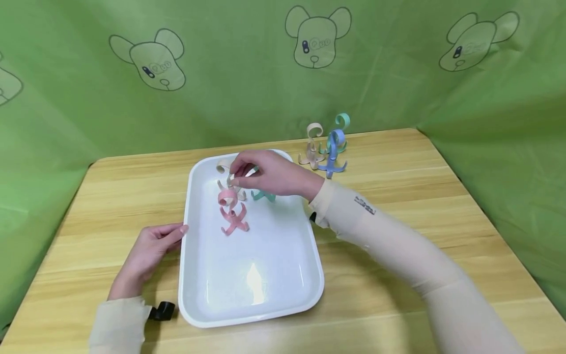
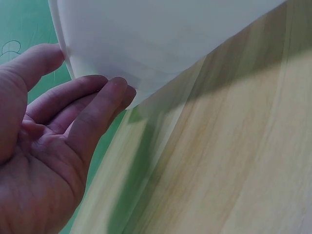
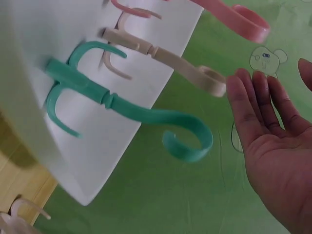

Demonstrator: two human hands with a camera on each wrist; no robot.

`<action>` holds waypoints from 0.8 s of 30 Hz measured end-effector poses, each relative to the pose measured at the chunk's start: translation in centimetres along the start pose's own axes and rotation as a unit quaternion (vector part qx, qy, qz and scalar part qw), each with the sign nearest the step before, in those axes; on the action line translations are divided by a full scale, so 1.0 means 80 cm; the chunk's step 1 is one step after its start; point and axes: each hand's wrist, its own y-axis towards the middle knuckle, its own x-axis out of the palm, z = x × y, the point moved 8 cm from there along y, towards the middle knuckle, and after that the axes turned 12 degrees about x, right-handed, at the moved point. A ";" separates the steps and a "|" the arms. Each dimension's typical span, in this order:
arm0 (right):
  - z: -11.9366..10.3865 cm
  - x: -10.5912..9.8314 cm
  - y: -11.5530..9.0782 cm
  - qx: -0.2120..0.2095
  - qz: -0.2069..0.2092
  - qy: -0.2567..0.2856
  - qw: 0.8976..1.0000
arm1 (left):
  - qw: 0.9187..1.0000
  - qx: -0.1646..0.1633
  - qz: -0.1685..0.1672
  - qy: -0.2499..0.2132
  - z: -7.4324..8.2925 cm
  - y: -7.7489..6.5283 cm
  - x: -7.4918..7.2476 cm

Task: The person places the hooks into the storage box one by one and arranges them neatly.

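A white tray (image 1: 274, 246) lies on the table, with a pink rotating hanger hook (image 1: 235, 222), a beige one (image 3: 170, 61) and a green one (image 3: 141, 114) standing in it. Each has curved prongs at its foot and a curled top. My left hand (image 1: 148, 250) holds the tray's left edge, thumb at the rim and fingers against the outer wall (image 2: 146, 39). Over the far half of the tray reaches my right hand (image 1: 280, 172). In the right wrist view its fingers are straight and together, fingertips right at the beige hook's curl, with the thumb apart.
Behind the tray's right far corner stand a beige hook (image 1: 311, 157), a blue hook (image 1: 331, 160) and another green hook (image 1: 343, 119), close together. A green curtain (image 1: 247, 88) with mouse-head drawings hangs behind the wooden table (image 1: 420, 196) and along its sides.
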 end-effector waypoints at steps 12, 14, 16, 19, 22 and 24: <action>0.013 -0.079 -0.033 0.022 0.101 -0.003 0.995 | 1.000 0.001 0.002 -0.009 0.000 0.001 -0.001; 0.018 -0.090 -0.038 0.032 0.112 0.001 0.993 | 1.000 0.002 0.002 -0.011 0.000 0.000 -0.001; 0.025 -0.100 -0.043 0.042 0.123 0.009 0.991 | 1.000 0.001 0.001 -0.013 0.000 0.000 -0.001; 0.032 -0.114 -0.050 0.051 0.141 0.019 0.989 | 1.000 0.001 0.000 -0.013 0.000 0.000 0.000; 0.039 -0.124 -0.054 0.058 0.153 0.024 0.986 | 1.000 0.000 0.001 -0.013 0.000 0.000 0.000; 0.045 -0.129 -0.057 0.063 0.158 0.026 0.985 | 1.000 0.001 0.001 -0.013 0.000 0.000 0.000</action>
